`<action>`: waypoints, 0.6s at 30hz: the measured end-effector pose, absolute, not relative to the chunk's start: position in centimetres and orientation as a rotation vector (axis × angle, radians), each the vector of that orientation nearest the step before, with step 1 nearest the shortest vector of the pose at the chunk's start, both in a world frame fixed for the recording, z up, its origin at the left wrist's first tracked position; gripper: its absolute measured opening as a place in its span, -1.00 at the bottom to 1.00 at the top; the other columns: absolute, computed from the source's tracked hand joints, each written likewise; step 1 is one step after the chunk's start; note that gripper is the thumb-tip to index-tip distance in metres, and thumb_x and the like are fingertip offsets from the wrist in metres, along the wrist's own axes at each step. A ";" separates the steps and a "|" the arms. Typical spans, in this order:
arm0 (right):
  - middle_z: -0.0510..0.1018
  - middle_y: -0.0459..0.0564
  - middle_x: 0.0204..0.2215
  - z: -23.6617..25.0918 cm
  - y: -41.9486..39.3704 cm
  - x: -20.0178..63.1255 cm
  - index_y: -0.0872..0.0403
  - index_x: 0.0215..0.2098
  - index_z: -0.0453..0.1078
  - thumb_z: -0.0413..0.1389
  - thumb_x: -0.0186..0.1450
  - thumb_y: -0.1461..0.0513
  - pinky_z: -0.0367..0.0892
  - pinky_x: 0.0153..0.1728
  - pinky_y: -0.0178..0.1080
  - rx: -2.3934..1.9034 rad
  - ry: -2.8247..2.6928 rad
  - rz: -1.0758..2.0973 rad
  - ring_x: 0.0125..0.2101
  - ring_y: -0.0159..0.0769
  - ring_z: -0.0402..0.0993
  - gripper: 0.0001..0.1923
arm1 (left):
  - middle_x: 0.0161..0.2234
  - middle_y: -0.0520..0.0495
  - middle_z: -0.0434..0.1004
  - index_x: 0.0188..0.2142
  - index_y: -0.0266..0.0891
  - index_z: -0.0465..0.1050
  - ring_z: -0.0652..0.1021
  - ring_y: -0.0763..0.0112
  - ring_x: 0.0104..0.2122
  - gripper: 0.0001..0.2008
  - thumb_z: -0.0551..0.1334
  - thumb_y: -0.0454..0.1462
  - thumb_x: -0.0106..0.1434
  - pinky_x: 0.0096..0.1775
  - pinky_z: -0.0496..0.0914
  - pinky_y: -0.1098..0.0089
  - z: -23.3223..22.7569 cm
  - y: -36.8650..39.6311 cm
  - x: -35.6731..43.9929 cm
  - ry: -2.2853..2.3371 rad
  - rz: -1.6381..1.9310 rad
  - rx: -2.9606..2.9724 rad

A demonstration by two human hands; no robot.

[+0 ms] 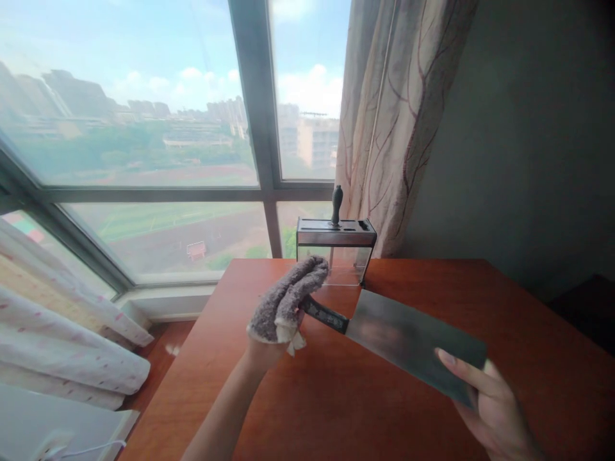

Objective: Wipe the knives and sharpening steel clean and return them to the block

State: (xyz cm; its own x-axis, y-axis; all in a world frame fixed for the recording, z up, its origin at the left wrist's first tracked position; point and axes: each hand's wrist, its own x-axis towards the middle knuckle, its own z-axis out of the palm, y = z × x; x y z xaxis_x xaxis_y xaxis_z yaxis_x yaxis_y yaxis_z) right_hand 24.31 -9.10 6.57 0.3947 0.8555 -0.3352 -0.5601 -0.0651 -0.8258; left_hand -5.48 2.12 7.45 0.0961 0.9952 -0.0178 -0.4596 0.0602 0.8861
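A cleaver (pixel 408 336) with a broad metal blade and a black patterned handle (pixel 327 314) is held above the table, its blade toward the right. My right hand (pixel 492 397) grips the far end of the blade, thumb flat on the upper face. My left hand (pixel 295 320) is mostly hidden under a folded grey fluffy cloth (pixel 288 294) with a pale underside. That cloth meets the butt end of the handle, and the fingers beneath it are covered. Behind them stands a clear-sided knife block (pixel 336 238) with one dark-handled tool (pixel 337 203) upright in its slotted top.
Under my hands is a reddish-brown wooden table (pixel 307 397). Large windows (pixel 144 96) lie beyond its far left side, with a patterned curtain (pixel 384 109) behind the knife block. A pale curtain (pixel 62 339) and a white surface with a cable (pixel 62 429) are at left.
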 end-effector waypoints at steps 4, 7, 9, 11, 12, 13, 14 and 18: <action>0.65 0.02 -0.32 7.0 -9.0 24.1 0.05 -0.31 0.55 0.36 -0.04 0.22 0.52 -0.31 -0.20 -1.144 -0.449 1.207 -0.32 -0.08 0.60 -0.71 | 0.26 -0.11 0.11 0.14 -0.09 0.31 0.11 -0.10 0.24 -0.25 0.35 -0.28 -0.11 0.24 -0.14 -0.04 8.2 1.3 -4.2 0.990 1.088 2.305; 0.65 0.09 -0.35 7.0 -9.2 23.6 0.07 -0.33 0.56 0.38 -0.09 0.15 0.53 -0.34 -0.13 -1.245 -0.528 1.117 -0.33 0.02 0.59 -0.65 | 0.29 -0.21 0.03 0.19 -0.19 0.20 -0.01 -0.13 0.27 -0.16 0.33 -0.24 -0.16 0.24 -0.27 -0.08 8.9 0.5 -3.0 1.127 0.825 2.698; 0.65 0.10 -0.39 6.9 -9.7 23.3 0.08 -0.37 0.56 0.37 -0.09 0.09 0.52 -0.38 -0.14 -1.319 -0.612 1.051 -0.37 0.02 0.59 -0.66 | 0.25 -0.24 0.11 0.12 -0.26 0.26 0.00 -0.11 0.27 -0.24 0.31 -0.24 -0.15 0.24 -0.27 -0.05 9.4 0.2 -2.5 1.164 0.691 2.784; 0.64 0.07 -0.47 6.7 -10.3 23.3 0.09 -0.42 0.55 0.34 -0.06 0.05 0.51 -0.42 -0.18 -1.420 -0.713 0.976 -0.42 -0.02 0.58 -0.68 | 0.15 -0.24 0.27 0.02 -0.25 0.31 0.16 -0.06 0.20 -0.36 0.29 -0.24 -0.13 0.23 -0.14 0.01 9.8 0.4 -2.2 1.148 0.583 2.810; 0.63 0.05 -0.51 6.6 -10.6 23.4 0.09 -0.45 0.54 0.34 -0.07 0.05 0.50 -0.45 -0.21 -1.477 -0.762 0.939 -0.44 -0.04 0.58 -0.68 | 0.08 -0.22 0.36 -0.02 -0.23 0.33 0.27 -0.01 0.14 -0.42 0.29 -0.24 -0.11 0.20 -0.04 0.04 9.9 0.6 -2.2 1.131 0.531 2.808; 0.62 0.03 -0.54 6.5 -10.9 23.7 0.08 -0.47 0.53 0.36 -0.10 0.05 0.50 -0.47 -0.23 -1.536 -0.801 0.908 -0.47 -0.06 0.58 -0.68 | -0.01 -0.19 0.44 -0.06 -0.21 0.35 0.37 0.04 0.04 -0.47 0.28 -0.24 -0.10 0.14 0.07 0.08 10.0 0.9 -2.3 1.107 0.478 2.799; 0.62 0.01 -0.56 6.4 -11.0 24.1 0.08 -0.47 0.53 0.38 -0.15 0.07 0.49 -0.50 -0.24 -1.589 -0.826 0.882 -0.49 -0.07 0.57 -0.67 | -0.11 -0.14 0.49 -0.11 -0.19 0.36 0.44 0.09 -0.06 -0.52 0.28 -0.24 -0.10 0.07 0.16 0.13 10.0 1.2 -2.4 1.072 0.424 2.788; 0.63 0.01 -0.55 6.7 -10.6 25.3 0.06 -0.49 0.52 0.42 -0.28 0.10 0.49 -0.51 -0.23 -1.657 -0.803 0.936 -0.49 -0.04 0.58 -0.61 | -0.33 -0.02 0.51 -0.28 -0.16 0.38 0.50 0.20 -0.27 -0.68 0.29 -0.21 -0.09 -0.14 0.25 0.24 9.6 2.1 -2.6 0.963 0.356 2.776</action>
